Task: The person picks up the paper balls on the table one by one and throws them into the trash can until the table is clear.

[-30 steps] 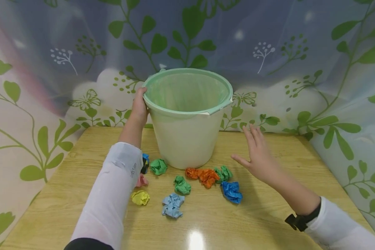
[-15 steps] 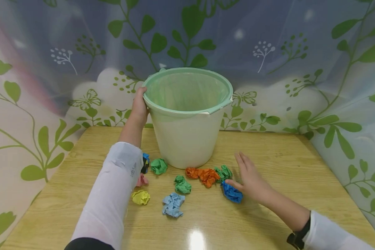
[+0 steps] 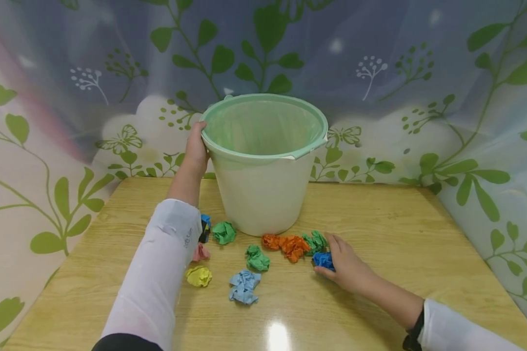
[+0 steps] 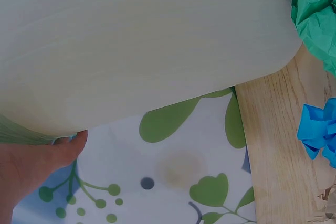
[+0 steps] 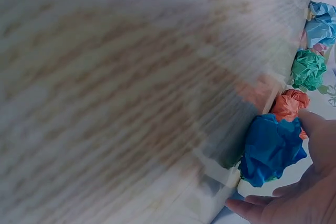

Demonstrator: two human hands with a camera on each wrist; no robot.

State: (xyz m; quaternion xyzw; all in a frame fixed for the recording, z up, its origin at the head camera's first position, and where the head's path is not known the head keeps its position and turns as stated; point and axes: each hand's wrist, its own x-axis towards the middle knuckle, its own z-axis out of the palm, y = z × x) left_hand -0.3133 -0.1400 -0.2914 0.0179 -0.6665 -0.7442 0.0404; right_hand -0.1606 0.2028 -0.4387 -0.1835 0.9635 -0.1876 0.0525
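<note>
A pale bucket (image 3: 261,195) with a green rim stands upright at the back of the table. My left hand (image 3: 196,148) holds its rim on the left side; the left wrist view shows the fingers (image 4: 76,148) at the bucket's edge. To the right, my right hand (image 3: 350,267) reaches around a crumpled dark blue paper ball (image 3: 322,261), which still lies on the table. In the right wrist view, the thumb is by the blue paper and the other fingers (image 5: 247,208) extend past it with a gap. Touching or near the blue ball is a green paper ball (image 3: 314,242).
Orange paper balls (image 3: 293,248) lie in front of the bucket. Around them are green (image 3: 257,258), light blue (image 3: 244,286), yellow (image 3: 199,276) and pink (image 3: 200,252) ones. My left sleeve partly covers the left side. A patterned curtain (image 3: 377,122) rises behind the wooden table (image 3: 377,219).
My right hand has come down and toward me, from above the table to around the dark blue paper ball. The left hand and the bucket stay put.
</note>
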